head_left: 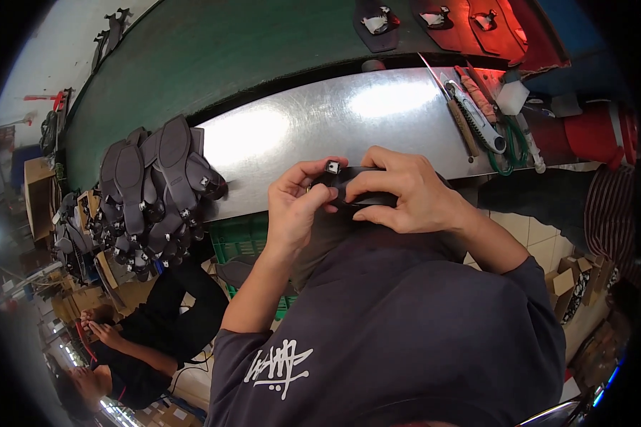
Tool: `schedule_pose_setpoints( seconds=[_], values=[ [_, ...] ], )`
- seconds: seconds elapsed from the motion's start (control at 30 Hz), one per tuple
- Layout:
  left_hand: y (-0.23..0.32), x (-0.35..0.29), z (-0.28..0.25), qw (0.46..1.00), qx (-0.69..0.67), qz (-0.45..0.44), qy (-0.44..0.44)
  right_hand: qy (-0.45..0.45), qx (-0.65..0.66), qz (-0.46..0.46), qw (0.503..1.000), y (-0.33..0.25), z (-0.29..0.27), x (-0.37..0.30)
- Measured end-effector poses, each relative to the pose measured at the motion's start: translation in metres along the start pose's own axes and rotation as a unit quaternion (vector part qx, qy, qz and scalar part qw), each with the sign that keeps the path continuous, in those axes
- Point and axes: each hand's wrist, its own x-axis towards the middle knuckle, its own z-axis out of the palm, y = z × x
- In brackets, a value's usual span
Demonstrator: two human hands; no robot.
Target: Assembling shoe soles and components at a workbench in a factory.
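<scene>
My left hand (290,206) and my right hand (413,191) meet at the metal table's near edge, in front of my body. Between them is a dark sandal (367,201), partly hidden by my fingers. A small shiny square ornament (332,167) shows by my left fingertips. The left thumb and fingers pinch the sandal around that ornament. My right fingers curl over its dark upper, with the thumb beneath. To the left, a heap of dark grey sandals (172,153) with soles facing up overhangs the table.
The metal table (313,117) borders a green belt (263,43) carrying sandal pieces (379,35) under red light. A utility knife (481,128), an awl (463,132) and a green cord (513,153) lie at right. A green crate (238,238) is below. A co-worker (142,349) sits lower left.
</scene>
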Motion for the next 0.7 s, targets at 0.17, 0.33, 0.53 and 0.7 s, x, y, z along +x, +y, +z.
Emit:
schedule_pose_setpoints(
  seconds=[0.17,0.33,0.53,0.7],
  values=[
    [0.001,0.006,0.003,1.000,0.012,-0.015,-0.003,0.030,0.017,0.034,0.999,0.004,0.010,-0.007],
    [0.002,0.011,0.006,1.000,0.020,-0.017,0.000,0.068,-0.009,0.049,0.996,0.006,0.015,-0.011],
    [0.001,0.016,0.008,0.999,0.021,-0.031,0.010,0.097,-0.028,0.060,0.993,0.010,0.019,-0.013],
    [0.010,0.016,0.000,0.983,-0.097,-0.153,-0.010,0.154,-0.040,-0.030,0.987,0.012,0.023,-0.010]
  ],
)
